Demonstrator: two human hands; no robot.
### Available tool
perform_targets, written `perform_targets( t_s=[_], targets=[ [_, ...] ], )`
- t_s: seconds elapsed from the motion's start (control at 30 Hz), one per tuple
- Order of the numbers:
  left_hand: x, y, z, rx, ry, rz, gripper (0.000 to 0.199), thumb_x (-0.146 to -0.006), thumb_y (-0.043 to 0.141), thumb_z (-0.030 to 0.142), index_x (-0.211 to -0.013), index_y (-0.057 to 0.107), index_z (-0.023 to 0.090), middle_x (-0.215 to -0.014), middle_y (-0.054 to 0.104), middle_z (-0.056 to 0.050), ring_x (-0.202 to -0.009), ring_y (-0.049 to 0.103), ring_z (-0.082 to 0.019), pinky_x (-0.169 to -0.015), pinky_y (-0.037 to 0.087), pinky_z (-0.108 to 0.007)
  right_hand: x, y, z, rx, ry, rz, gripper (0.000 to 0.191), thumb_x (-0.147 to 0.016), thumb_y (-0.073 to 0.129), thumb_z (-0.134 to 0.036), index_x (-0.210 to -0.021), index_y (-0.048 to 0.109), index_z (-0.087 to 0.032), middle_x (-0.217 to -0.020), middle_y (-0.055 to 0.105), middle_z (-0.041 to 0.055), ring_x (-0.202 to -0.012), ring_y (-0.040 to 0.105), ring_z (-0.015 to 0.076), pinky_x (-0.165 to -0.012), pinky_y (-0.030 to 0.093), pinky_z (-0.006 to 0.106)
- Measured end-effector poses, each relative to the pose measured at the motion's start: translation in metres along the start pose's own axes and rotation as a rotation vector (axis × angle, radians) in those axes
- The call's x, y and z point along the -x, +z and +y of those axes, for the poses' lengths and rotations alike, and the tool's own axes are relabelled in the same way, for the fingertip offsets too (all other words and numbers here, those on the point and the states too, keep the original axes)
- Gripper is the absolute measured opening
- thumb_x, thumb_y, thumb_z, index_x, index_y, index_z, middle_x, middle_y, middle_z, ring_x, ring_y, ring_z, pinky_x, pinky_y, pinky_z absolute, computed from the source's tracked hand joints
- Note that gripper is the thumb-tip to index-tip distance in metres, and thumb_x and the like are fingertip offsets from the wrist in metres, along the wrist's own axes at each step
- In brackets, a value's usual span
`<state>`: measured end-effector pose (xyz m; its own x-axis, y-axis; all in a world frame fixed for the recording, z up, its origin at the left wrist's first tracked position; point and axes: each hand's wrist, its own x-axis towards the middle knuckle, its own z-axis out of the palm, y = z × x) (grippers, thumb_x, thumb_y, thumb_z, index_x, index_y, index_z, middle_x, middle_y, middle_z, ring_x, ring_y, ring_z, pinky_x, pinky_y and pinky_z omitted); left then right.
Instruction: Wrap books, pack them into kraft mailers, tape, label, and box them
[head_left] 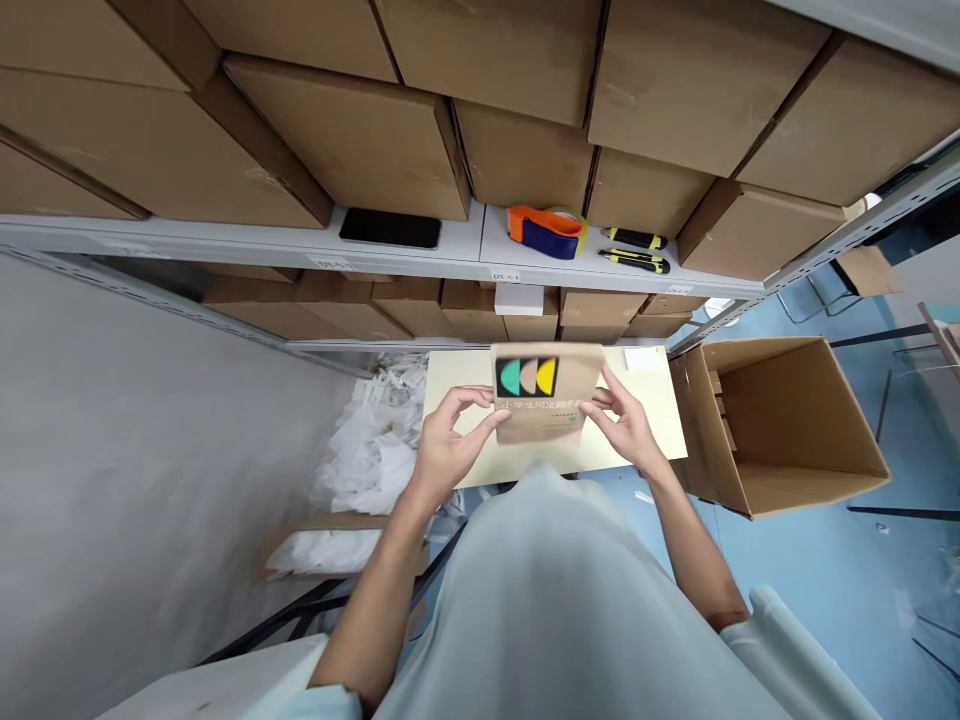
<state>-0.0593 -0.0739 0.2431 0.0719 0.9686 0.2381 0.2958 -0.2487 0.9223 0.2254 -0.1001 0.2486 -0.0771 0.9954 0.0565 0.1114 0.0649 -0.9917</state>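
Note:
Above the pale yellow table (525,468) I hold up a tan book (544,425) between both hands. Its front bears a black block with green, tan and yellow half-round shapes, and a line of printed characters below. The fingers and thumb of my left hand (446,440) are closed on the left edge. At the opposite edge, my right hand (628,425) pinches the book with its thumb in front. The book's back and the fingertips behind it are hidden. A small white piece (643,358) lies at the table's far right corner.
An open cardboard box (810,480) stands right of the table. On the shelf ahead, below stacked cartons (525,155), lie a black phone (390,228), an orange and blue tape dispenser (551,235) and utility knives (636,240). White plastic wrapping (375,450) heaps at left.

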Motion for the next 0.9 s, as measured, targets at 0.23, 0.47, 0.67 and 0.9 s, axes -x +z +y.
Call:
perform_targets(
  t_s=[0.23,0.47,0.67,0.9],
  targets=[
    [0.005,0.000,-0.012,0.136,-0.167,-0.171,0.051,-0.102,0.067,0.055,-0.141,0.072,0.022,-0.137,0.076,-0.013,-0.122,0.075,-0.024,-0.111,0.060,-0.040,-0.007,0.000,0.007,-0.101,0.178,0.052,0.049,-0.103,0.068,-0.056,-0.140,0.078,-0.025,-0.108,0.086,0.0060,-0.081,0.075,0.0169,-0.073,0.066,0.031],
    [-0.004,0.003,-0.005,0.150,-0.367,-0.077,0.039,-0.094,0.075,0.059,-0.085,0.071,0.021,-0.063,0.070,0.000,-0.051,0.061,-0.014,-0.052,0.052,-0.027,-0.006,0.008,0.008,-0.208,0.276,-0.087,0.051,-0.093,0.081,-0.061,-0.127,0.075,-0.023,-0.104,0.088,0.0086,-0.068,0.081,0.0207,-0.069,0.065,0.034],
    [-0.012,0.007,0.013,0.104,-0.353,-0.028,0.043,-0.100,0.066,0.065,-0.099,0.073,0.022,-0.055,0.061,0.004,-0.051,0.060,-0.016,-0.056,0.053,-0.029,-0.012,0.016,0.016,-0.273,0.415,-0.003,0.067,-0.092,0.064,-0.088,-0.102,0.068,-0.022,-0.098,0.088,0.0152,-0.057,0.076,0.0204,-0.058,0.059,0.031],
    [-0.003,0.034,0.048,-0.196,0.113,-0.224,0.040,-0.108,0.056,0.055,-0.119,0.079,0.025,-0.103,0.070,-0.008,-0.099,0.067,-0.025,-0.091,0.057,-0.038,-0.014,0.032,0.049,-0.532,0.526,-0.156,0.091,-0.088,0.037,-0.105,-0.120,0.068,-0.026,-0.096,0.086,0.0067,-0.085,0.082,0.0268,-0.078,0.065,0.040]
  ],
)
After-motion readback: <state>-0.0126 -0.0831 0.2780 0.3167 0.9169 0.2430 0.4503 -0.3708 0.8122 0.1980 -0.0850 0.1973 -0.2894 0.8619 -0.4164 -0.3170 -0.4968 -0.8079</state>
